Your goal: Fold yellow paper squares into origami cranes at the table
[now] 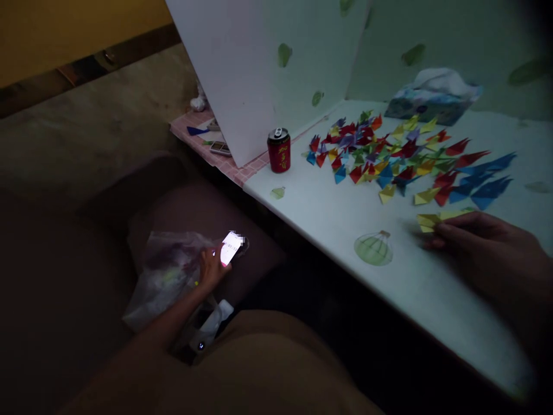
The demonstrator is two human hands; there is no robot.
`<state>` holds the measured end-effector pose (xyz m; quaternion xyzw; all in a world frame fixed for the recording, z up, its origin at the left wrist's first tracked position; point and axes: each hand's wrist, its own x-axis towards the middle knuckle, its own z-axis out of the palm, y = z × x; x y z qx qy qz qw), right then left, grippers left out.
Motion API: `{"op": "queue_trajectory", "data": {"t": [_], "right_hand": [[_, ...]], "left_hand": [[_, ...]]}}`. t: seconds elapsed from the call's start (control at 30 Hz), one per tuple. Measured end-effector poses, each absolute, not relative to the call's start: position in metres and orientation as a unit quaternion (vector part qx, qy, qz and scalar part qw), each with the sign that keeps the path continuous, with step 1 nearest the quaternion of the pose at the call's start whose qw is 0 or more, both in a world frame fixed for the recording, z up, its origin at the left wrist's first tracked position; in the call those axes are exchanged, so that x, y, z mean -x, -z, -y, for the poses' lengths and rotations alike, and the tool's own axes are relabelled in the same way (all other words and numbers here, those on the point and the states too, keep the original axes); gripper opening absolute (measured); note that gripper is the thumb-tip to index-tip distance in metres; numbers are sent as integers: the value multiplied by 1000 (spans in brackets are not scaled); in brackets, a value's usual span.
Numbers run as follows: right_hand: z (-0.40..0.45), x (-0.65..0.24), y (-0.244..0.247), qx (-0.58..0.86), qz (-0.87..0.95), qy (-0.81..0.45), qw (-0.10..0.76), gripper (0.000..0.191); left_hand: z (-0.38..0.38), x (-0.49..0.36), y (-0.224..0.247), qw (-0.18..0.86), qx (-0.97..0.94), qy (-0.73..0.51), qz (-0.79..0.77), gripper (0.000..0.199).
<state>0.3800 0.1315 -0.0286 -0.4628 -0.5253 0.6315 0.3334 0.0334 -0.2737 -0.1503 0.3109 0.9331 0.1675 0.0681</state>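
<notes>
Low on the left, beside the seat, my left hand (211,270) has its fingers closed on the edge of a phone (232,246) with a bright lit screen. Over the white table (319,222), my right hand (484,239) pinches a small yellow folded-paper crane (427,222); motion blurs this hand somewhat. Just beyond it, many folded paper cranes (406,150) in red, blue, yellow, green and purple stand crowded together, with larger blue ones nearest my right hand.
A red drink can (279,151) stands near the table's left edge, beside a white upright panel (242,75). Behind the cranes sits a tissue pack (434,101). A clear plastic bag (166,276) and a white device (211,325) lie by my left arm.
</notes>
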Motion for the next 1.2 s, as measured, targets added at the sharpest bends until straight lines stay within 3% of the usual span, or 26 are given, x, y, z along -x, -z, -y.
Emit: {"op": "queue_trajectory", "data": {"t": [0.17,0.3,0.47,0.53,0.6,0.7,0.93,1.2], "right_hand": [[-135,-378,32,471,531,-616,343,34],[-139,-379,36,445,518,-632,366,33],[-140,-382,37,390,524,-660,371,29],[-141,-382,36,359,530,-664,386,27],[-142,-382,35,334,535,-666,398,25],[-143,-383,32,324,538,-664,405,25],[-153,-387,34,312,553,-645,425,25],[-159,-389,42,327,573,-627,413,19]], "left_hand": [[292,-36,169,70,-286,-70,-953,67],[276,-29,158,67,-324,-34,-943,62],[176,-49,77,-110,-516,-237,-816,30],[124,-77,36,-121,-584,-329,-732,22],[71,-110,6,-63,-623,-402,-668,18],[-1,-156,-11,106,-629,-463,-615,19],[-101,-215,19,403,-532,-503,-549,37],[-115,-222,36,462,-481,-547,-506,26]]}}
